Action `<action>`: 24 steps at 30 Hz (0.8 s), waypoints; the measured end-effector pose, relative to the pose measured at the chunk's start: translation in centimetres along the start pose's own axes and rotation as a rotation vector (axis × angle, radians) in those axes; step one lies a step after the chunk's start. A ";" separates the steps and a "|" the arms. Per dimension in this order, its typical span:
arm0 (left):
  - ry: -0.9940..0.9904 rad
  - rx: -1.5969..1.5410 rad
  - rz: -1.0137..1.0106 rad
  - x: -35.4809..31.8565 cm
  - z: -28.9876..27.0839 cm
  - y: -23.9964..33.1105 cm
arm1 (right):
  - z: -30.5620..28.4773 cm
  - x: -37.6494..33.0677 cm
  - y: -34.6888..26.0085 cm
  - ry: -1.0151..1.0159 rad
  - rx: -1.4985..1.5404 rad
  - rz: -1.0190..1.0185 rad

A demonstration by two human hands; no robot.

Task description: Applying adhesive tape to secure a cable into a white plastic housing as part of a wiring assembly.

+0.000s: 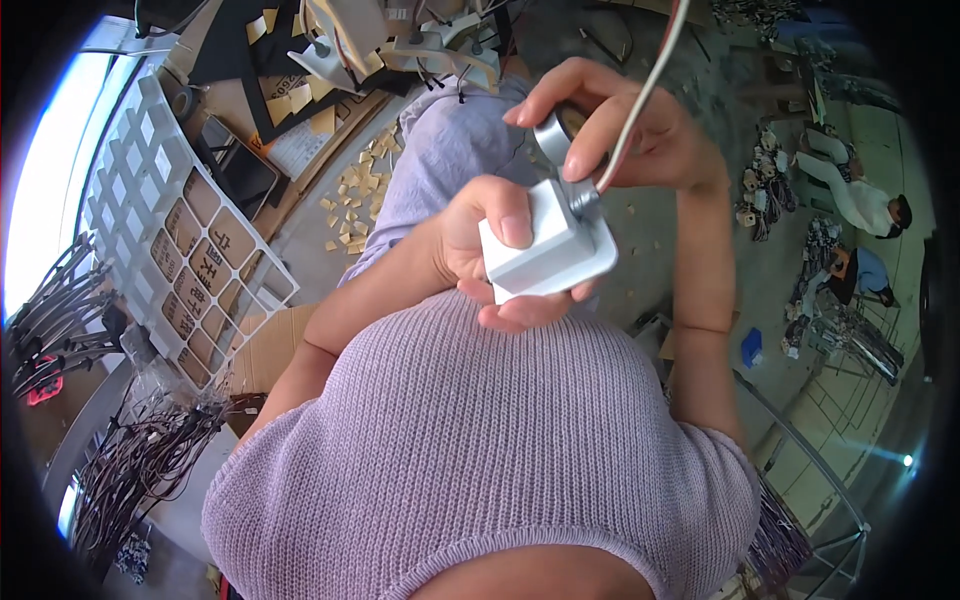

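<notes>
My left hand [470,225] is closed round a white plastic housing [540,245] with a wide flange, thumb pressed on its upper face and fingers underneath. A threaded metal fitting [586,203] sticks out of the housing's far right side. Just beyond it, the fingers of my right hand [645,135] grip a short silver cylinder [550,143] with a dark, yellowish inside. This cylinder appears joined to the housing, though my fingers partly cover the joint. A white and reddish-brown cable [648,85] rises from near the fitting, past my right fingers, toward the top edge.
At the left stands a white plastic grid tray [225,270], with bundles of dark cables [150,440] nearer me. Small yellowish pieces [360,195] lie scattered on the floor. White lamp-like parts [400,50] are beyond my knee. Two people [865,205] are far off right.
</notes>
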State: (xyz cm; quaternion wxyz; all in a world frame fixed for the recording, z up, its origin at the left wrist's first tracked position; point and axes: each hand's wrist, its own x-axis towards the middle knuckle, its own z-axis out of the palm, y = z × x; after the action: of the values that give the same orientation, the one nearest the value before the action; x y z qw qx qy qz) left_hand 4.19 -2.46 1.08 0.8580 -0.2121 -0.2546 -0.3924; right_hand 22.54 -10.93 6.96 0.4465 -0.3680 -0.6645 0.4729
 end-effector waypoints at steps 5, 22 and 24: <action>0.442 0.564 0.108 -1.3 1.2 0.9 | 1.0 -0.4 -2.8 0.082 -0.302 0.172; 1.008 1.231 0.437 -1.0 1.5 -0.4 | 5.1 -0.1 -5.4 0.268 -0.743 0.593; 1.018 1.241 0.439 -1.0 2.1 -0.2 | 5.7 -0.2 -5.4 0.364 -0.776 0.599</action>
State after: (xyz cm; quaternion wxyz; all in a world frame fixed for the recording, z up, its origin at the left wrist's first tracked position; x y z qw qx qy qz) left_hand 2.87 -0.82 2.11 0.8863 0.4582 0.0417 -0.0523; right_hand 16.87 -14.31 11.21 0.2310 -0.7565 -0.5681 0.2272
